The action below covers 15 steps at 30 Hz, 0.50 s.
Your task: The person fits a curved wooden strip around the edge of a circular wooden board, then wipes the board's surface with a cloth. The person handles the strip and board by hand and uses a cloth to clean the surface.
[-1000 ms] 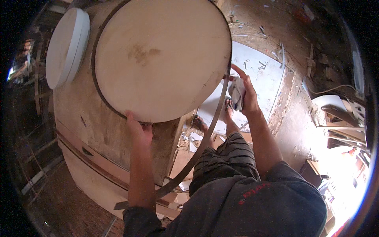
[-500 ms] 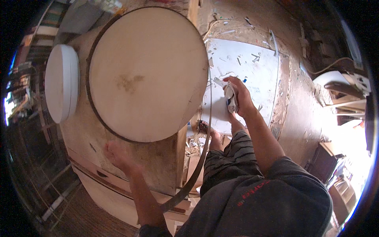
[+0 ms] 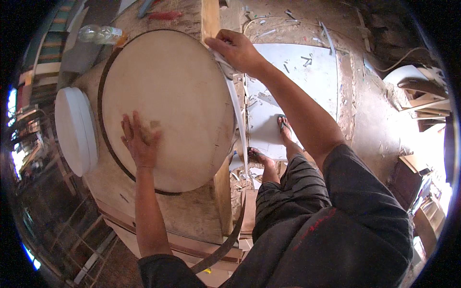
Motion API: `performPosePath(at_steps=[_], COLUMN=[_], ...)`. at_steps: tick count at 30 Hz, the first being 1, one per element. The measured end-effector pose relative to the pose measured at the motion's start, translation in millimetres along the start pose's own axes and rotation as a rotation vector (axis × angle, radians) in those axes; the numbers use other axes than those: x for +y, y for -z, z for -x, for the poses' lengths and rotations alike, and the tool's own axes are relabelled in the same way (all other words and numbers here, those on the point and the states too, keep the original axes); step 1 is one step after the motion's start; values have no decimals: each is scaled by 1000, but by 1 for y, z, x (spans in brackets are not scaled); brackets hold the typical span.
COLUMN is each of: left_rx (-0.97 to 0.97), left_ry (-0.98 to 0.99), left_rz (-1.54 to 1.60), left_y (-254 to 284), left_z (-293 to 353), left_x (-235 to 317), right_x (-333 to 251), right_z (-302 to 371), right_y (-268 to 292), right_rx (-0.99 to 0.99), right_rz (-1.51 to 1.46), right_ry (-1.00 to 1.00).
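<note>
A large round pale wooden board (image 3: 187, 96) with a dark edge lies on a wooden workbench (image 3: 192, 211). My left hand (image 3: 141, 146) rests flat on the board, fingers spread, near a brownish stain. At the board's far right rim, my right hand (image 3: 235, 50) is closed around a white crumpled bundle (image 3: 224, 63), perhaps a rag; the fingers cover most of it. A long edging strip (image 3: 240, 115), pale on one face and dark on the other, runs along the right rim. Its loose end curves down toward my body.
Two white round discs (image 3: 77, 132) lean together at the left. A clear plastic bottle (image 3: 98, 34) lies beyond the board, near a red object (image 3: 165, 15). On the floor at right, scraps lie on a white sheet (image 3: 307, 67). Wood offcuts (image 3: 427, 103) are piled farther right.
My right hand has moved up and left from above the floor sheet to the board's rim, bringing the white bundle. My left hand has gone from below the board onto its top.
</note>
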State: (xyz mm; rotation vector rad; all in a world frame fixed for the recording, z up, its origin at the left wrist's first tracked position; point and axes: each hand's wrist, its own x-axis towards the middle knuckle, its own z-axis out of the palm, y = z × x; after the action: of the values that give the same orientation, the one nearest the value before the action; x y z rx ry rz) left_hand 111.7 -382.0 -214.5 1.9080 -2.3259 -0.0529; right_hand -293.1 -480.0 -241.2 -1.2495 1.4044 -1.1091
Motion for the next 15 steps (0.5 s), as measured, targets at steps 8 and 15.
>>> performPosePath(at_steps=[8,15], left_rx=[26,5], left_ry=[9,10], left_rz=[-83,-19], left_y=[3,2], left_z=[5,1], left_x=[3,4], right_x=[16,22], right_z=[25,94], right_y=[-22,-28], right_rx=[31,154], right_rz=[-10,56], right_ry=[-84,-92])
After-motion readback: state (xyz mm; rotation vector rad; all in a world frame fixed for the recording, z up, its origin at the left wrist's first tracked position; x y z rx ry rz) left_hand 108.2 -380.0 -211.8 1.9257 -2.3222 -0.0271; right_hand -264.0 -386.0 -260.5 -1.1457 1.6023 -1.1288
